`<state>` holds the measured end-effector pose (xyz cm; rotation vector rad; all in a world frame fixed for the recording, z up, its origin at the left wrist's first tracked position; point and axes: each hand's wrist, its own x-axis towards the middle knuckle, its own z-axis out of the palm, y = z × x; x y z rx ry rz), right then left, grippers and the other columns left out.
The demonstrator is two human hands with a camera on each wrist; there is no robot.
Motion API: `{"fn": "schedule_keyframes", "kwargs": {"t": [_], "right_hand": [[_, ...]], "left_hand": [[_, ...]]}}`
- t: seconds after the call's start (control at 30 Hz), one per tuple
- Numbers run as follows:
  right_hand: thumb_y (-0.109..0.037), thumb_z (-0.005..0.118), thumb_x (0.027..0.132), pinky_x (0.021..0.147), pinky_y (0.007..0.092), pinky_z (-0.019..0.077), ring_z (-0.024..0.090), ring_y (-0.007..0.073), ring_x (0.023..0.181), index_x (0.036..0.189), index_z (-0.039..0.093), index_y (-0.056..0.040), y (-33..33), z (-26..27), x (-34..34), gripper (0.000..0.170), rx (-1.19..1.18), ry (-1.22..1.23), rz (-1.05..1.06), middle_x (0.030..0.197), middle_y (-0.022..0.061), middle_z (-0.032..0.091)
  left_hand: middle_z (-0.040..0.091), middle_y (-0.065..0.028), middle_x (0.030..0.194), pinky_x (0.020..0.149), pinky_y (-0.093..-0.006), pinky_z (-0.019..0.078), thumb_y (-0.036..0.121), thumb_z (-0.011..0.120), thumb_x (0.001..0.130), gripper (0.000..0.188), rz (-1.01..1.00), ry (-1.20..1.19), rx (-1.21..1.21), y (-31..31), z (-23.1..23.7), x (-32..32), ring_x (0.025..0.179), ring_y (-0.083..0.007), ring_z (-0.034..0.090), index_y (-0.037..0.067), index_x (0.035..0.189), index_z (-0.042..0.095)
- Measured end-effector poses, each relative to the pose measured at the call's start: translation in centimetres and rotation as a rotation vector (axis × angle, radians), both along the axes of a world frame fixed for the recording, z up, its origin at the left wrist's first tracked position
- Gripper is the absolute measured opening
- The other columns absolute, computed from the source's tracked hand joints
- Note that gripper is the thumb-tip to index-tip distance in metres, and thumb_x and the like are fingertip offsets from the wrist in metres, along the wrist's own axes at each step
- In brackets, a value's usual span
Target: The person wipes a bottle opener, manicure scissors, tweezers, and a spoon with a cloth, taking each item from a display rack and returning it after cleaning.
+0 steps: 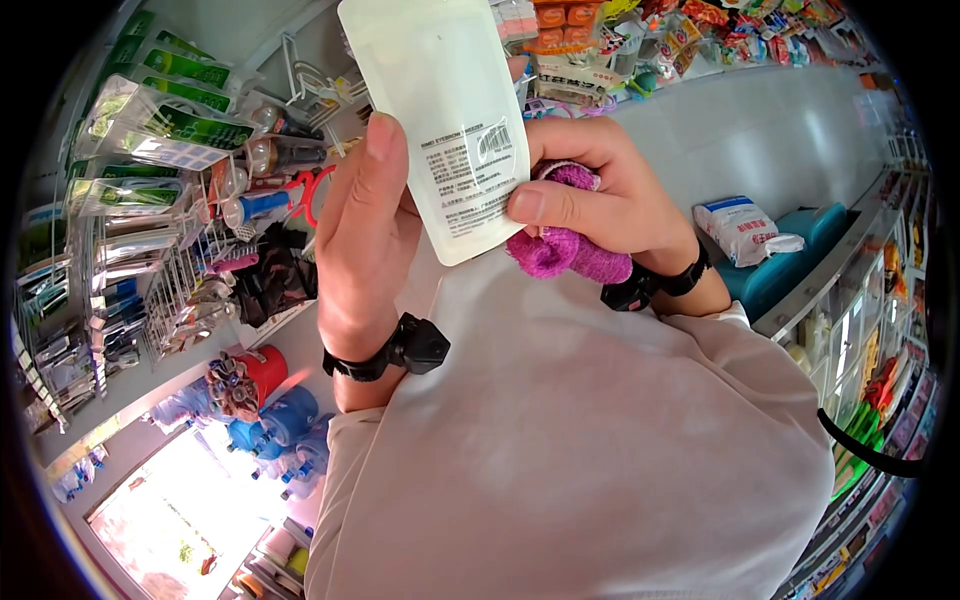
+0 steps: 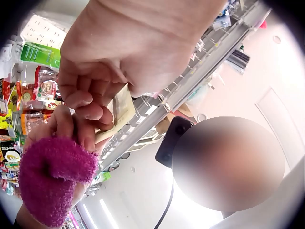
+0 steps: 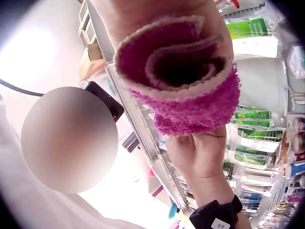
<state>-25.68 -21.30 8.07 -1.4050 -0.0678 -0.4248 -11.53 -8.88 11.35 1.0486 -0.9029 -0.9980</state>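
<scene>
A pale flat packet (image 1: 455, 120) with printed text and a barcode is held up in the head view. The left hand (image 1: 365, 220) grips its left edge, thumb on the front. At the packet's right edge the right hand (image 1: 610, 190) pinches it with the thumb and also holds a rolled purple cloth (image 1: 570, 245) in its palm. In the left wrist view, the left hand's (image 2: 128, 52) curled fingers meet the packet (image 2: 121, 112), with the cloth (image 2: 57, 176) below. The cloth (image 3: 186, 95) hides much of the right hand (image 3: 167, 19) in the right wrist view.
Hanging packaged goods (image 1: 170, 130) fill racks at the left, near red scissors (image 1: 310, 195). Snack packs (image 1: 690, 40) line the top. A white bag (image 1: 745, 230) lies by a teal container (image 1: 815, 250) at the right. Blue bottles (image 1: 285, 415) and a red bucket (image 1: 262, 370) stand lower left.
</scene>
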Motion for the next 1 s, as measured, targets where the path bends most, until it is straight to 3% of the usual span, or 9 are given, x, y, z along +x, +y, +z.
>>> {"fn": "schedule_keyframes", "kwargs": {"t": [0.1,0.17,0.37,1.0], "right_hand": [[-0.013,0.064,0.092,0.065,0.0231,0.0455,0.054,0.0067,0.073,0.095,0.063,0.0035,-0.18,-0.13,-0.01,0.017,0.019,0.009,0.014,0.079,0.0014,0.060],[-0.013,0.064,0.092,0.066,0.0231,0.0454,0.054,0.0067,0.073,0.096,0.063,0.0033,-0.17,-0.16,-0.05,0.017,0.042,0.020,0.030,0.079,0.0013,0.060],[-0.014,0.065,0.092,0.068,0.0234,0.0457,0.054,0.0070,0.075,0.097,0.064,0.0036,-0.23,-0.17,-0.11,0.018,0.023,0.021,0.027,0.081,0.0017,0.062],[-0.014,0.064,0.093,0.065,0.0234,0.0483,0.057,0.0075,0.073,0.102,0.064,0.0043,-0.13,-0.21,0.06,0.021,-0.012,-0.020,0.027,0.082,0.0029,0.062]], "left_hand": [[0.041,-0.0298,0.140,0.100,-0.0392,0.0467,0.041,0.018,0.104,0.061,-0.030,-0.015,-0.059,-0.39,-0.06,-0.18,0.119,-0.0321,0.055,-0.004,0.144,0.030],[0.048,-0.0252,0.136,0.097,-0.0386,0.0469,0.049,0.027,0.102,0.069,0.028,0.049,-0.060,-0.44,0.11,-0.60,0.114,-0.0295,0.058,-0.009,0.139,0.035],[0.048,-0.0256,0.136,0.096,-0.0383,0.0471,0.053,0.027,0.101,0.073,-0.030,0.015,-0.066,-0.52,-0.24,-0.26,0.114,-0.0294,0.058,-0.008,0.140,0.034],[0.047,-0.0277,0.136,0.094,-0.0391,0.0499,0.054,0.025,0.101,0.074,-0.016,-0.012,-0.109,-0.40,-0.64,-0.16,0.112,-0.0315,0.060,-0.008,0.141,0.032]]}}
